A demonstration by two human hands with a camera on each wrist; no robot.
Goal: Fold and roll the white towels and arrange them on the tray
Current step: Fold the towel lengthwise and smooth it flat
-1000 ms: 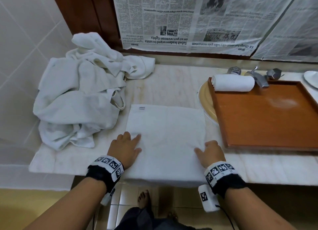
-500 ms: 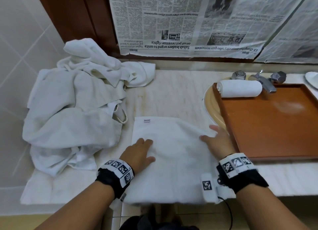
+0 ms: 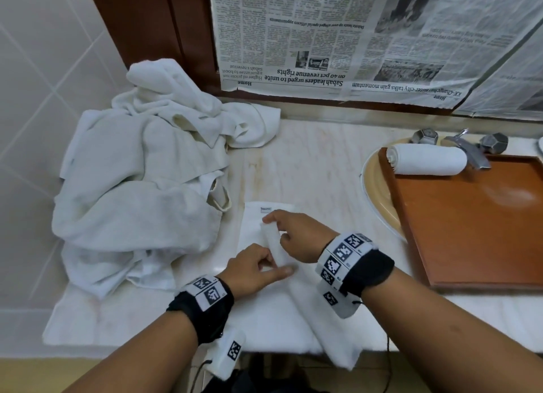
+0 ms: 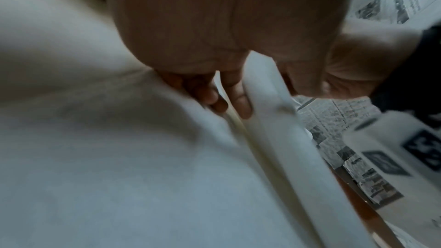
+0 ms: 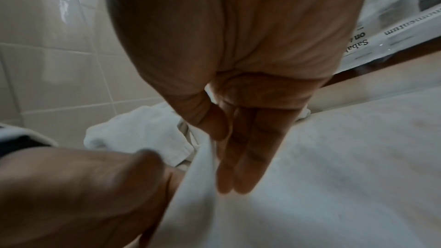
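A white towel (image 3: 273, 310) lies on the marble counter, its right side folded over to the left into a raised ridge. My left hand (image 3: 273, 265) pinches the near part of that ridge, fingers behind it and thumb in front, as the left wrist view shows on the towel (image 4: 269, 120). My right hand (image 3: 274, 228) holds the far part of the ridge between thumb and flat fingers (image 5: 241, 167). One rolled white towel (image 3: 426, 160) lies at the back edge of the brown wooden tray (image 3: 476, 240), to the right.
A heap of crumpled white towels (image 3: 141, 187) fills the counter's left side against the tiled wall. The tray sits over a yellow basin (image 3: 371, 195) with a metal faucet (image 3: 470, 148) behind it. Newspaper (image 3: 338, 40) covers the back wall. The counter's front edge (image 3: 132, 345) is near.
My right hand lifted the towel's right edge and carried it left across the towel. My left hand went from lying flat on the towel to pinching the new fold.
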